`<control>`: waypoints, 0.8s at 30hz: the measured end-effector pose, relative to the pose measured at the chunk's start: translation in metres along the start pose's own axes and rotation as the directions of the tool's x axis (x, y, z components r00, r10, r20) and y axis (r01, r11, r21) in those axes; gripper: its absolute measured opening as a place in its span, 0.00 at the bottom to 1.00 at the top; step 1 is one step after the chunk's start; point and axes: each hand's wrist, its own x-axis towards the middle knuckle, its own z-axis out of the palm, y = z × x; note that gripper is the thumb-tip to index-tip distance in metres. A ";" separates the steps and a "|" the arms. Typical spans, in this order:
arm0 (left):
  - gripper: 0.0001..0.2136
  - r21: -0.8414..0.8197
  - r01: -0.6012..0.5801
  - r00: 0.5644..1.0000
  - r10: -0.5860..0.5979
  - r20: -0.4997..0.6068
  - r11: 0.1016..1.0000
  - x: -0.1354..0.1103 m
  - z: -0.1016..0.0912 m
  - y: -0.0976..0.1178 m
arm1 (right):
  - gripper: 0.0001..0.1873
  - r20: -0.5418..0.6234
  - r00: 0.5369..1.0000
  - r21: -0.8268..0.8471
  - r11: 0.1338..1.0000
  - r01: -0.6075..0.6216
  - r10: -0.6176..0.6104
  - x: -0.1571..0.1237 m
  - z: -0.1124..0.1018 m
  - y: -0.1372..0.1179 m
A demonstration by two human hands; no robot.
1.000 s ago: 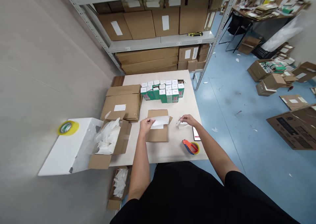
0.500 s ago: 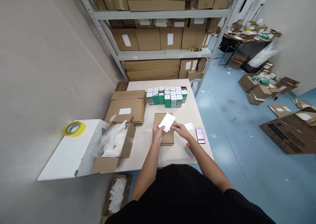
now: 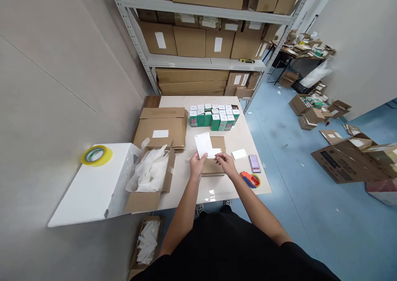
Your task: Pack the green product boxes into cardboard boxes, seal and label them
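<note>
My left hand (image 3: 196,165) is closed on a white paper card (image 3: 202,143), gripping its lower edge and holding it tilted above a flat brown cardboard box (image 3: 218,143). My right hand (image 3: 226,164) has its fingers pinched together just right of the card. At those fingertips shows a smaller white slip (image 3: 214,152) with a yellowish mark; whether they grip it I cannot tell. Right of this hand lie a white pad (image 3: 239,154) and a phone with a blurred screen (image 3: 254,164). A red and blue tape dispenser (image 3: 249,179) is beside my right forearm.
Several green and white small boxes (image 3: 214,117) stand at the table's back. Flattened cartons (image 3: 161,122) are stacked at left, before an open carton of white plastic bags (image 3: 151,169). Yellow tape (image 3: 96,155) rests on a white box. A shelf (image 3: 201,62) stands behind.
The white card has turned more upright and shifted slightly left, and the small slip now shows beside it. The camera view has shifted, bringing the tape dispenser fully into sight.
</note>
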 end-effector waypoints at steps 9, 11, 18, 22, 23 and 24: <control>0.22 -0.003 -0.016 1.000 0.016 0.007 1.000 -0.017 -0.002 0.004 | 0.15 -0.057 0.998 0.026 1.000 0.017 -0.016 -0.018 0.019 -0.005; 0.22 0.005 -0.029 1.000 0.029 0.004 1.000 -0.019 0.000 0.003 | 0.16 -0.046 0.999 0.027 1.000 0.007 -0.006 -0.019 0.016 -0.006; 0.23 0.035 -0.072 0.997 0.072 0.003 0.997 -0.024 0.015 0.001 | 0.15 -0.027 0.999 0.049 0.998 0.025 -0.024 -0.018 0.002 -0.008; 0.22 0.075 -0.092 0.996 0.093 -0.006 0.993 -0.028 0.024 0.001 | 0.15 -0.019 0.999 0.049 0.998 0.047 -0.046 -0.017 -0.007 -0.009; 0.22 0.080 -0.097 0.995 0.097 -0.008 0.992 -0.029 0.026 0.001 | 0.15 -0.019 0.999 0.051 0.997 0.050 -0.049 -0.017 -0.009 -0.009; 0.21 0.084 -0.100 0.995 0.102 -0.011 0.991 -0.030 0.028 0.001 | 0.15 -0.021 0.998 0.054 0.997 0.052 -0.051 -0.017 -0.011 -0.009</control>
